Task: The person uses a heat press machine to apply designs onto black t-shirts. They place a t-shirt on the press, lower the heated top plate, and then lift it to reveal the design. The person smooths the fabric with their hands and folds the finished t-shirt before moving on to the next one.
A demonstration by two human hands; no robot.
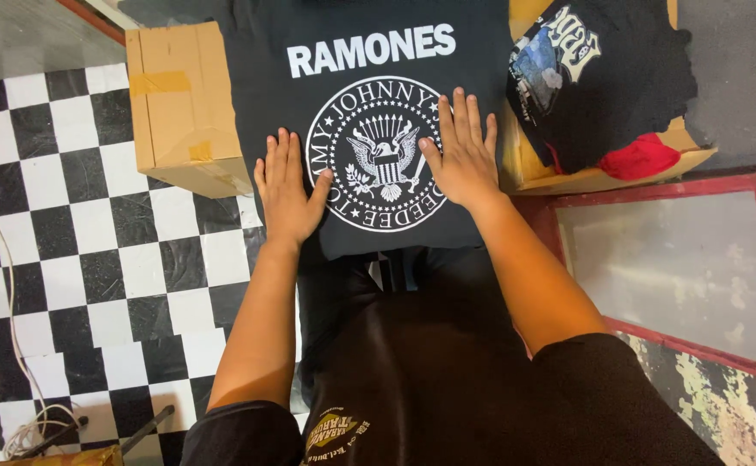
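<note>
A black T-shirt [266, 78] with a white round eagle emblem and white lettering lies flat in front of me. My left hand [286, 188] rests palm-down on its lower left, fingers together and thumb spread toward the emblem. My right hand [462, 151] lies flat on the emblem's right side, fingers pointing away from me. Neither hand grips anything.
A taped cardboard box [181, 108] stands to the left on a black-and-white checkered floor [93, 259]. At the right, an open box [567, 179] holds a pile of black printed shirts [619, 86] and a red cloth [641, 158]. A red-framed panel [680, 267] lies at lower right. White cables [7, 328] run along the left edge.
</note>
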